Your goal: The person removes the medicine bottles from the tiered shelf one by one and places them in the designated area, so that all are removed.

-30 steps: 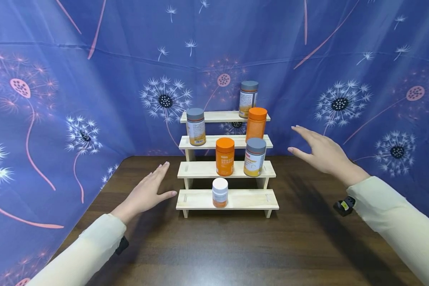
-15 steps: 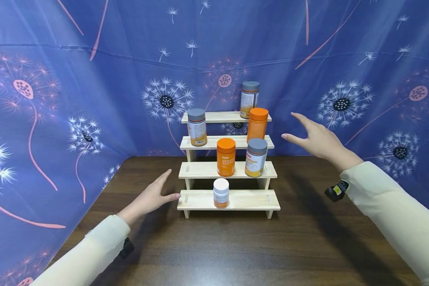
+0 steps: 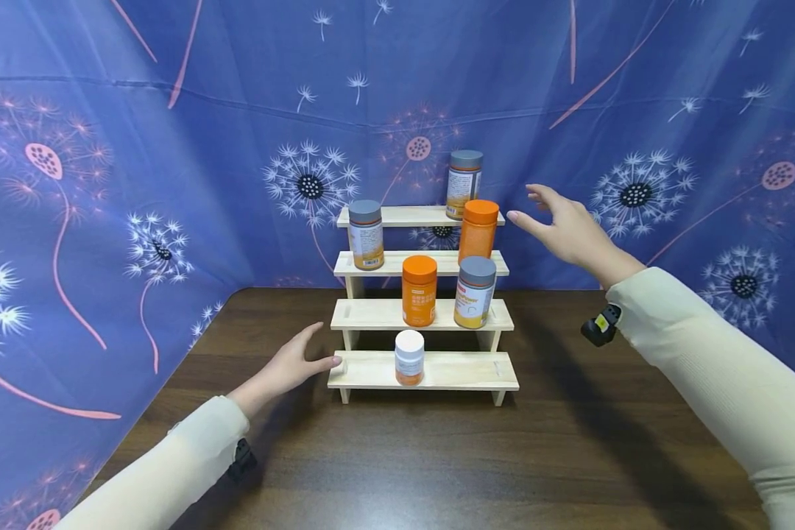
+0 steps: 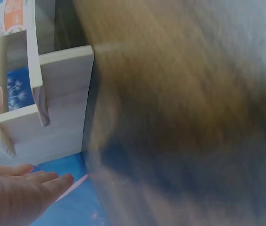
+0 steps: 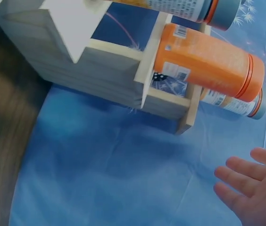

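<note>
A four-step pale wooden shelf (image 3: pixel 364 314) stands on the table with several bottles. My left hand (image 3: pixel 288 368) is at the left end of its lowest step, thumb tip overlapping that end in the head view, fingers relaxed and holding nothing. My right hand (image 3: pixel 573 232) hovers right of the upper steps, thumb and fingers apart, nothing in it. Nearest to it are an orange bottle (image 3: pixel 478 232) on the second step from the top and a grey-capped bottle (image 3: pixel 464 185) on the top step. In the right wrist view the fingers (image 5: pixel 239 174) lie apart from the orange bottle.
Another grey-capped bottle (image 3: pixel 366 237) stands at the left of the second step. Below are an orange bottle (image 3: pixel 418 293) and a grey-capped bottle (image 3: pixel 474 294). A small white-capped bottle (image 3: pixel 409 359) stands on the lowest step. A blue dandelion-print cloth (image 3: pixel 225 162) hangs behind the brown table (image 3: pixel 397 456).
My right hand has moved left and up toward the upper steps, its fingers bending slightly. My left hand has shifted a little right and down toward the lowest step. The bottles stay put.
</note>
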A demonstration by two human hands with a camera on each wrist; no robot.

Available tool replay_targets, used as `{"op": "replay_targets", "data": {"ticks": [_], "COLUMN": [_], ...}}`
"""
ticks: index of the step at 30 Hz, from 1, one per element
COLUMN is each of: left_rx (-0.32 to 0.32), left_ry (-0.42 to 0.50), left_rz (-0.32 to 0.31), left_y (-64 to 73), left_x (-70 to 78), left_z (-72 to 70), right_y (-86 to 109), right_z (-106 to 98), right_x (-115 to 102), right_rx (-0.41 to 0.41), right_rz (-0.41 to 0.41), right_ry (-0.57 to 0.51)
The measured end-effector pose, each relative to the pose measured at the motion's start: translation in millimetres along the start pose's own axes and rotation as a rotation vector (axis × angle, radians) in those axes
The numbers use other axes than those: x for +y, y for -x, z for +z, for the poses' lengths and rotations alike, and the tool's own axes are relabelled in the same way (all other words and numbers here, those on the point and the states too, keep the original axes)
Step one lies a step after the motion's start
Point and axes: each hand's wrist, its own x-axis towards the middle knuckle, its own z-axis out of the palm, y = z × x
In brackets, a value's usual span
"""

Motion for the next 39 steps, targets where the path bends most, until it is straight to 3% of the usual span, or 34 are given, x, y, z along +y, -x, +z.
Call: {"op": "replay_targets", "data": {"ticks": [8,13,23,32,39], "left_rx": [0.004,0.027,0.010,-0.010,-0.014], "left_ry": [0.185,0.200,0.230,0.347,0.390], "left_rz": [-0.082,-0.095,-0.094,-0.184,-0.197], "left_y": [1.4,1.1,0.5,1.0,3.4], "left_x": [-1.1,-0.4,-0.4,0.3,-2.8], "left_z": [10.8,14.5,24.6,31.0,34.8], "right_y": [-17.0,-29.5,-49.6,-69.9,-84.1], "right_z": [1,4,13,19,24], "right_x": [-15,-25,-36,-43,-56], "right_rx": [0.019,0.033,0.019,0.056,0.061], "right_rz": [0.005,0.025,0.069,0.151,0.217], "right_ry": [-0.031,-0.119,-0.219,-0.333,-0.421]}}
